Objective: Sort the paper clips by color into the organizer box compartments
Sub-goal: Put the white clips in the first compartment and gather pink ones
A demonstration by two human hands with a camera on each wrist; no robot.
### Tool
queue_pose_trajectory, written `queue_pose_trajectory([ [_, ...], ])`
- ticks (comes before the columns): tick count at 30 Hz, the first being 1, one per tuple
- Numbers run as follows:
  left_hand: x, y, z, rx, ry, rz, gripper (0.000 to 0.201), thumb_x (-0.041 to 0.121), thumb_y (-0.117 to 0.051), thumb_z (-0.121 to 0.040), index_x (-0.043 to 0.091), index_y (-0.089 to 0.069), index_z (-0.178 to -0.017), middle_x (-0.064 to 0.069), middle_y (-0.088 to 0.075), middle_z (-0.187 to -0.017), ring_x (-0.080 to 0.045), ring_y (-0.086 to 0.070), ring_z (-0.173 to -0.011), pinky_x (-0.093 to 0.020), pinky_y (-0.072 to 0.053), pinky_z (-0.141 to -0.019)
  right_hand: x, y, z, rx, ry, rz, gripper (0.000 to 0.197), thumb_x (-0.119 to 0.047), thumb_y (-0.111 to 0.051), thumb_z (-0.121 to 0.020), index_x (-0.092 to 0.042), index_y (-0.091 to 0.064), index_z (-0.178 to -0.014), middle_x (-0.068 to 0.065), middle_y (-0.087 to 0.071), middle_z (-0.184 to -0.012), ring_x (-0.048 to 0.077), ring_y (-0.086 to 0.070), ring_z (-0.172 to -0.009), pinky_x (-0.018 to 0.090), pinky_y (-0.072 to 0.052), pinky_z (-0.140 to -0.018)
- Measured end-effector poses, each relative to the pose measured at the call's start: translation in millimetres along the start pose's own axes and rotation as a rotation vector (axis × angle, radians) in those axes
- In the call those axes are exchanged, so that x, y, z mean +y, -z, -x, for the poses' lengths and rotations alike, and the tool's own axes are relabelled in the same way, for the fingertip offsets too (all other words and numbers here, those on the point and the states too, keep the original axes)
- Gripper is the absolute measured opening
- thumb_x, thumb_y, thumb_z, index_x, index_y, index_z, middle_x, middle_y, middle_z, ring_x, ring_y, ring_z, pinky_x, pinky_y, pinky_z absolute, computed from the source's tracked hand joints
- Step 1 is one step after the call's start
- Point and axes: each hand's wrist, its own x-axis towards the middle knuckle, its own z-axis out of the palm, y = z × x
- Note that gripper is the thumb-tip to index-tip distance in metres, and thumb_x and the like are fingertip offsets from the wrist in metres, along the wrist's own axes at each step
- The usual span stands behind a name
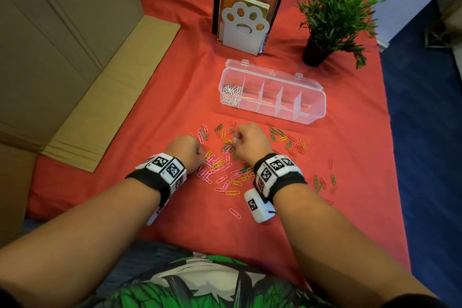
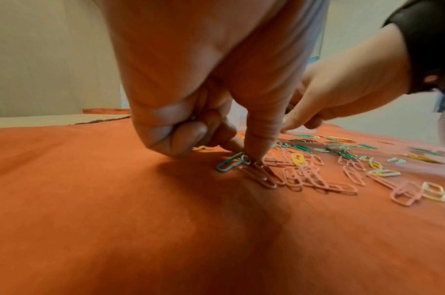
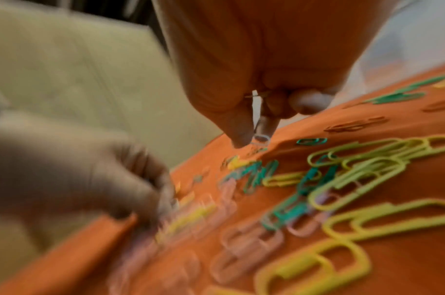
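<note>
Pink, yellow, green and red paper clips lie scattered on the red cloth in front of me. The clear organizer box stands open behind them, with white clips in its leftmost compartment. My left hand is curled over the pink heap; in the left wrist view its thumb and forefinger pinch a pale clip beside a green clip. My right hand hovers over the green and yellow clips, pinching a white clip at its fingertips, with more white showing inside the curled fingers.
A paw-shaped bookend with books stands behind the box, and a potted plant at the back right. Flattened cardboard lies along the left. The cloth's right edge drops to blue floor.
</note>
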Motion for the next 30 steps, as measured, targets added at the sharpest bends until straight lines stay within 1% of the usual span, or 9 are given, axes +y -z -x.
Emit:
queue_pose_trajectory([
  [2, -0.5, 0.7, -1.9, -0.011, 0.004, 0.025, 0.013, 0.015, -0.057, -0.076, 0.009, -0.068, -0.077, -0.013, -0.070, -0.084, -0.030, -0.064, -0.085, -0.031, -0.049, -0.072, 1.5, 7.6, 3.2, -0.032, -0.123, -0.253, 0.005, -0.012, -0.055, -0.086, -0.015, -0.059, -0.085, -0.003, -0.051, -0.068, 0.015, -0.048, -0.064, 0.025, -0.043, -0.062],
  [4, 1.2, 2.4, -4.8, -0.021, 0.050, 0.149, 0.012, 0.018, -0.057, -0.078, 0.010, -0.065, -0.075, -0.014, -0.069, -0.081, -0.029, -0.062, -0.077, -0.029, -0.045, -0.067, 2.3, 13.2, 7.3, -0.064, -0.245, -0.533, 0.014, -0.009, -0.052, -0.089, -0.019, -0.061, -0.086, -0.007, -0.049, -0.062, 0.009, -0.043, -0.054, 0.021, -0.035, -0.051],
  [8, 16.6, 16.6, -5.7, -0.121, 0.273, 1.010, 0.006, 0.019, -0.056, -0.067, 0.016, -0.052, -0.064, -0.009, -0.053, -0.062, -0.016, -0.044, -0.046, -0.022, -0.032, -0.047, 4.4, 27.4, 15.1, -0.129, -0.458, -1.196, 0.024, -0.007, -0.039, -0.094, -0.013, -0.058, -0.082, -0.001, -0.048, -0.068, 0.011, -0.042, -0.056, 0.021, -0.035, -0.047],
  [12, 26.3, 35.8, -0.5, -0.332, 0.361, 1.583, 0.006, 0.011, -0.046, -0.065, 0.015, -0.050, -0.064, -0.005, -0.057, -0.056, -0.015, -0.048, -0.046, -0.019, -0.040, -0.047, 6.1, 44.9, 22.7, -0.238, -0.557, -1.613, 0.035, -0.023, -0.034, -0.098, -0.003, -0.058, -0.081, 0.010, -0.058, -0.075, 0.019, -0.060, -0.063, 0.024, -0.052, -0.053],
  [17, 35.3, 36.4, -0.3, -0.426, 0.282, 1.744, 0.011, 0.008, -0.040, -0.059, 0.016, -0.047, -0.063, -0.007, -0.056, -0.056, -0.017, -0.048, -0.047, -0.021, -0.045, -0.049, 7.3, 56.7, 27.0, -0.270, -0.539, -1.621, 0.033, -0.017, -0.035, -0.096, 0.001, -0.062, -0.099, 0.018, -0.068, -0.096, 0.028, -0.067, -0.090, 0.036, -0.054, -0.084],
  [21, 44.9, 35.5, -5.3, -0.355, 0.320, 1.672, 0.025, -0.001, -0.034, -0.063, 0.015, -0.051, -0.074, -0.005, -0.054, -0.055, -0.014, -0.047, -0.045, -0.019, -0.044, -0.046, 0.7, 63.4, 28.7, -0.120, -0.511, -1.406, 0.031, 0.011, -0.033, -0.083, -0.007, -0.056, -0.091, 0.008, -0.055, -0.084, 0.015, -0.051, -0.066, 0.027, -0.047, -0.063],
  [24, 52.2, 33.0, -9.2, -0.344, 0.333, 1.615, 0.036, -0.002, -0.031, -0.074, 0.012, -0.058, -0.094, -0.004, -0.054, -0.059, -0.012, -0.049, -0.046, -0.019, -0.045, -0.046, -13.0, 68.6, 26.8, -0.002, -0.401, -1.103, 0.038, 0.020, -0.026, -0.081, -0.007, -0.052, -0.088, 0.003, -0.049, -0.078, 0.010, -0.043, -0.061, 0.020, -0.040, -0.054],
  [27, 61.7, 31.4, -11.0, -0.412, 0.345, 1.641, 0.027, 0.009, -0.036, -0.082, 0.005, -0.061, -0.092, -0.007, -0.060, -0.066, -0.015, -0.057, -0.054, -0.023, -0.053, -0.054, -35.7, 72.8, 26.4, 0.048, -0.188, -0.832, 0.037, 0.019, -0.034, -0.081, 0.002, -0.056, -0.105, 0.003, -0.054, -0.085, 0.009, -0.049, -0.070, 0.016, -0.042, -0.061],
  [30, 67.4, 28.8, -13.4, -0.466, 0.357, 1.725, 0.025, 0.018, -0.034, -0.087, 0.007, -0.056, -0.091, -0.009, -0.063, -0.079, -0.020, -0.060, -0.070, -0.032, -0.057, -0.067, -53.5, 69.4, 29.2, -0.008, -0.036, -0.592, 0.045, 0.014, -0.041, -0.079, -0.003, -0.057, -0.118, 0.010, -0.056, -0.116, 0.015, -0.055, -0.101, 0.020, -0.043, -0.082],
])
